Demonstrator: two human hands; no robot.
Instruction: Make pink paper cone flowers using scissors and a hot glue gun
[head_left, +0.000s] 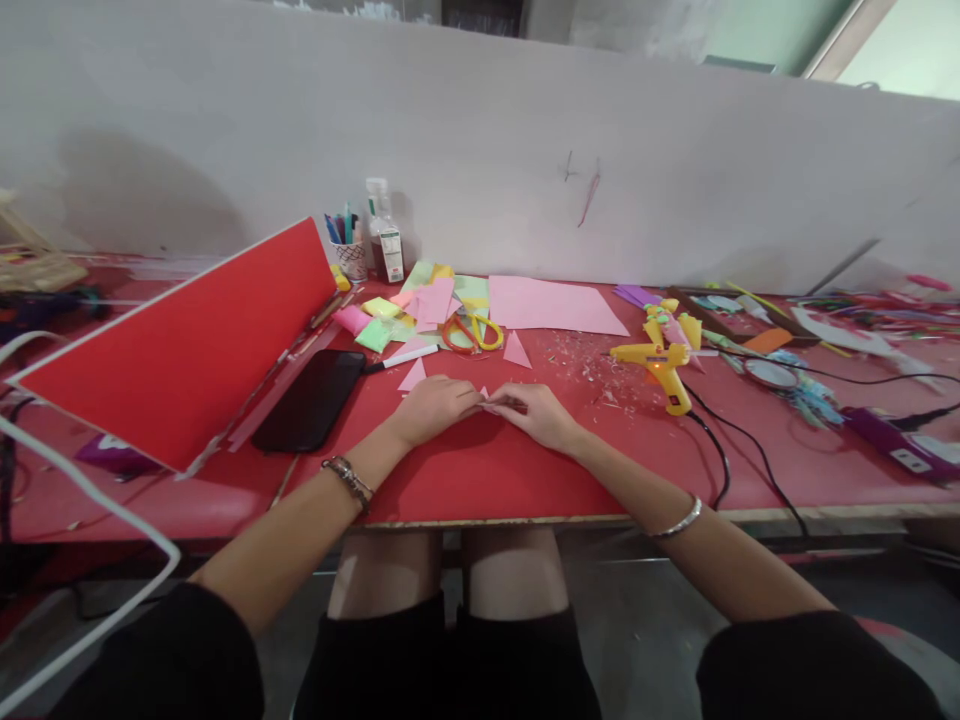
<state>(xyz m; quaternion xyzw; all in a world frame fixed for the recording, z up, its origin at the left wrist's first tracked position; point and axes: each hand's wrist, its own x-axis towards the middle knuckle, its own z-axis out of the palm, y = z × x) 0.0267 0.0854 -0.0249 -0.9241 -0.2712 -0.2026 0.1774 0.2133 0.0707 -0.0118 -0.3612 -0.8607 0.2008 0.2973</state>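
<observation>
My left hand [437, 407] and my right hand [541, 414] meet low over the red tabletop. Between their fingertips is a small pink paper piece [484, 394], mostly hidden, with both hands closed on it. One pink paper triangle [412, 375] lies just beyond my left hand. Another pink triangle, the larger paper cutout [516, 350], rests beyond my right hand. A white marker [409, 357] with a black cap lies behind my left hand. Farther back are scissors [480, 333] with orange and yellow handles, beside several coloured paper scraps [433, 303].
A black phone [311, 400] and a leaning red board [195, 350] are on the left. On the right stands a yellow glue gun [660, 368], its cord running to the table edge. A pink sheet [555, 305], a bottle [386, 235] and a pen cup [349, 258] line the wall.
</observation>
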